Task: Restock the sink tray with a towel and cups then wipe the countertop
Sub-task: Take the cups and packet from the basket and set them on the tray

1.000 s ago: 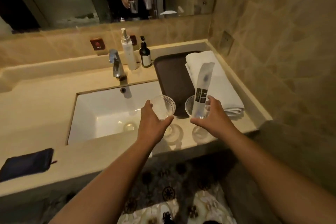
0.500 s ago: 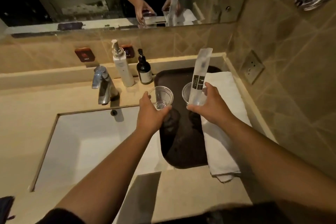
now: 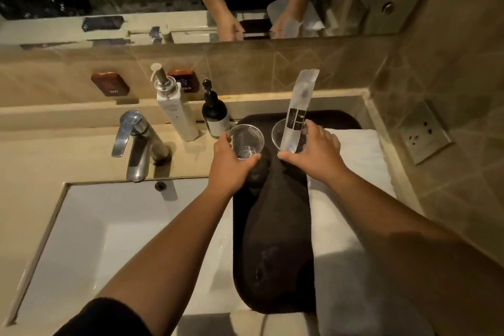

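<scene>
evidently, to stock the dark tray (image 3: 272,226) beside the folded white towel (image 3: 354,161), the left hand (image 3: 231,163) grips one clear plastic cup (image 3: 245,140) while the right hand (image 3: 313,155) clasps another cup (image 3: 276,132) holding a wrapped toothbrush packet (image 3: 298,109).

A dark brown tray (image 3: 272,240) is seen on the beige desk (image 3: 54,161), with a plain white towel (image 3: 357,161) along its right side. Two clear cups (image 3: 246,139) (image 3: 276,133) are shown at the far end, one with a translucent white packet (image 3: 298,109) bearing a black label. A white pump bottle (image 3: 174,114), a black bottle with a white label (image 3: 215,117), a chrome tap (image 3: 136,142) and a white basin (image 3: 109,226) are seen to the left.
</scene>
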